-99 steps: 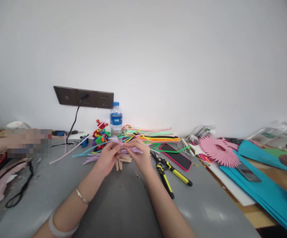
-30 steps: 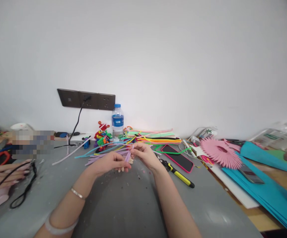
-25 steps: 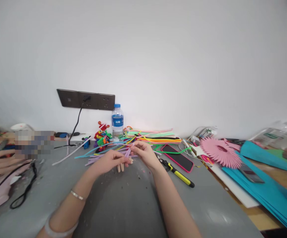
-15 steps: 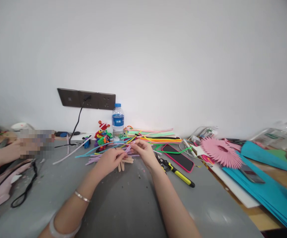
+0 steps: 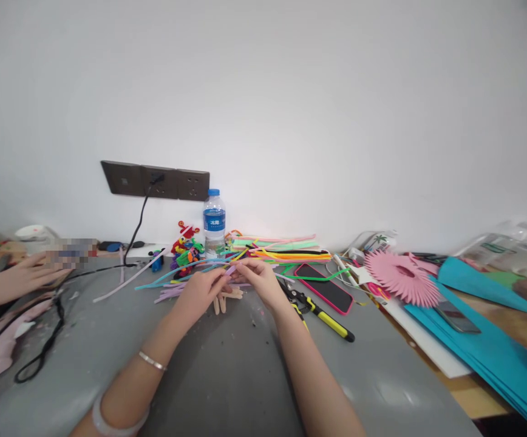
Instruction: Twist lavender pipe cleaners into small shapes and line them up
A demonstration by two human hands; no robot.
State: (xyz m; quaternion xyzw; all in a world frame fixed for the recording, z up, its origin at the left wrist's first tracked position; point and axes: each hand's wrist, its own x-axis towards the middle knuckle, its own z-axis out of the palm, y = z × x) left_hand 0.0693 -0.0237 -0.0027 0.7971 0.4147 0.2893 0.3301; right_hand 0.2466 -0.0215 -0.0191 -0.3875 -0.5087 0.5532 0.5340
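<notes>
It looked like a craft workspace, shared by several people: pipe cleaners (image 5: 291, 256), wooden sticks (image 5: 219, 303), pliers (image 5: 320, 315) and blue sheets (image 5: 477, 340) lay about a grey worktop (image 5: 227, 376) against a plain wall (image 5: 291, 121) with sockets (image 5: 156, 181), and other people's hands showed at both sides.

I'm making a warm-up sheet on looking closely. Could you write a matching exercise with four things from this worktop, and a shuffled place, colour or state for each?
Things:
1. bottle
2. pliers
3. lilac stem
4. phone nearest the pliers

Places, colours and states:
A. at the fingertips of the left hand and right hand
B. lying flat in a bright pink case
C. standing upright by the wall
D. with yellow and black handles

Right pairs: 1-C, 2-D, 3-A, 4-B
</notes>
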